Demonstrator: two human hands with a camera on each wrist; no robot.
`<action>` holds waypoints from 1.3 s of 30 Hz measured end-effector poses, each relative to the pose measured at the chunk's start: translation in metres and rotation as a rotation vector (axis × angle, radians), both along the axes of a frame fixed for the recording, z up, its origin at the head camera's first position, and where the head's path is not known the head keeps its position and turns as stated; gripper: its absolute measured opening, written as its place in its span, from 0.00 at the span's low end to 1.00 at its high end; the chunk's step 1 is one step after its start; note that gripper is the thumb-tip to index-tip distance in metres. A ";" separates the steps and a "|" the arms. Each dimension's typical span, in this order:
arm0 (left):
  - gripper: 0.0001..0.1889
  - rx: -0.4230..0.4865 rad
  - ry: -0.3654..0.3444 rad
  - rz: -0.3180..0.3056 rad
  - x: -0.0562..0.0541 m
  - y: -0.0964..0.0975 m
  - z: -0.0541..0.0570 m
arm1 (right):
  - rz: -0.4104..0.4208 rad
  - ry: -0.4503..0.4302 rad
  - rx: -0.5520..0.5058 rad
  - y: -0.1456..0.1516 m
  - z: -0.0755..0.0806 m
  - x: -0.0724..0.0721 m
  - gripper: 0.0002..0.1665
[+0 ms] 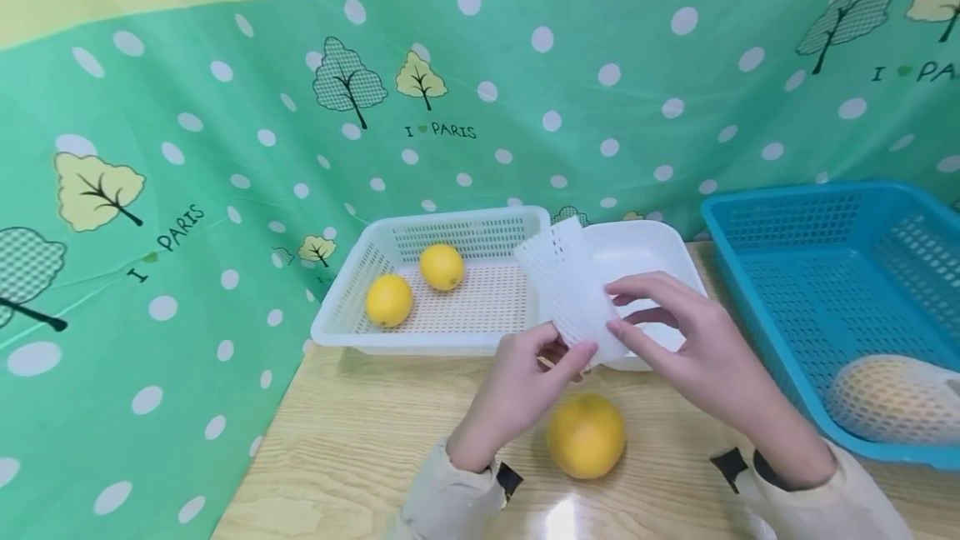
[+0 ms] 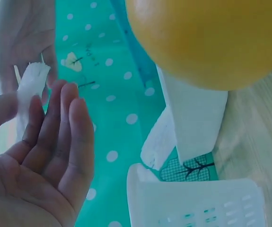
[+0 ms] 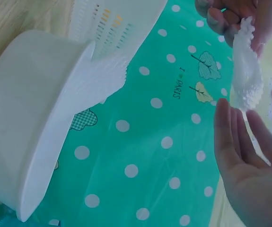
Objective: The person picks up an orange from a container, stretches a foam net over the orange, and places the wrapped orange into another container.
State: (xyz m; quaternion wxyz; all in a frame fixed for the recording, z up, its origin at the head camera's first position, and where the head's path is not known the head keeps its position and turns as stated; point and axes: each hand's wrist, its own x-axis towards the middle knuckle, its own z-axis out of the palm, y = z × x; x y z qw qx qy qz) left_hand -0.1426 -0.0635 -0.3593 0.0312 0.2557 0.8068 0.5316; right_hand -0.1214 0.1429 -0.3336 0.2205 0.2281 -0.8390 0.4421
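A white foam fruit net (image 1: 588, 311), flattened, hangs between my two hands above the table. My left hand (image 1: 528, 377) pinches its lower left side between thumb and fingers. At its right edge my right hand (image 1: 693, 344) holds it with thumb and fingertips. The right wrist view shows the held foam net (image 3: 247, 71) end-on, bunched narrow. A round orange fruit (image 1: 587, 436) sits on the table just below my hands. Behind the net stands a white tub (image 1: 678, 252), partly hidden; another foam net (image 3: 98, 82) sticks out over its rim.
Left of the tub, a white basket (image 1: 435, 344) holds two yellow-orange fruits (image 1: 389, 300). At the right, a blue basket (image 1: 787, 290) contains a fruit in a foam net (image 1: 892, 398). A green dotted cloth (image 1: 465, 90) hangs behind and along the left side.
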 end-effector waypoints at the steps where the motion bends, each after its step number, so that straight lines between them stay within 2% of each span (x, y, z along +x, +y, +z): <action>1: 0.14 0.008 -0.009 0.007 0.000 -0.001 0.001 | 0.027 0.023 0.030 0.000 -0.001 -0.001 0.29; 5: 0.15 0.055 -0.038 0.027 0.002 -0.002 0.004 | 0.102 0.118 0.155 -0.003 -0.005 0.001 0.42; 7: 0.15 0.054 -0.024 0.035 0.003 -0.002 0.005 | 0.118 0.163 0.193 -0.006 -0.006 0.002 0.44; 12: 0.15 0.039 0.022 0.020 0.002 0.000 0.005 | 0.127 0.244 0.221 -0.013 -0.008 0.002 0.34; 16: 0.13 0.058 0.015 -0.019 0.000 -0.002 0.004 | 0.126 0.233 0.214 -0.015 -0.010 0.000 0.28; 21: 0.12 0.108 -0.043 -0.079 -0.003 -0.007 0.006 | 0.140 0.174 0.178 -0.013 -0.010 0.000 0.25; 24: 0.14 0.116 -0.065 -0.119 -0.004 -0.011 0.007 | 0.145 0.133 0.162 -0.011 -0.010 0.000 0.24; 28: 0.18 0.104 -0.059 -0.157 -0.003 -0.014 0.010 | 0.165 0.074 0.121 -0.010 -0.010 0.001 0.21; 32: 0.16 0.081 -0.052 -0.153 -0.003 -0.015 0.011 | 0.181 0.063 0.096 -0.011 -0.009 0.001 0.18; 36: 0.14 0.020 -0.050 -0.122 -0.003 -0.016 0.012 | 0.160 0.137 0.115 -0.012 -0.011 -0.002 0.19; 39: 0.11 -0.033 -0.007 -0.095 -0.004 -0.017 0.013 | 0.131 0.185 0.113 -0.014 -0.013 -0.005 0.20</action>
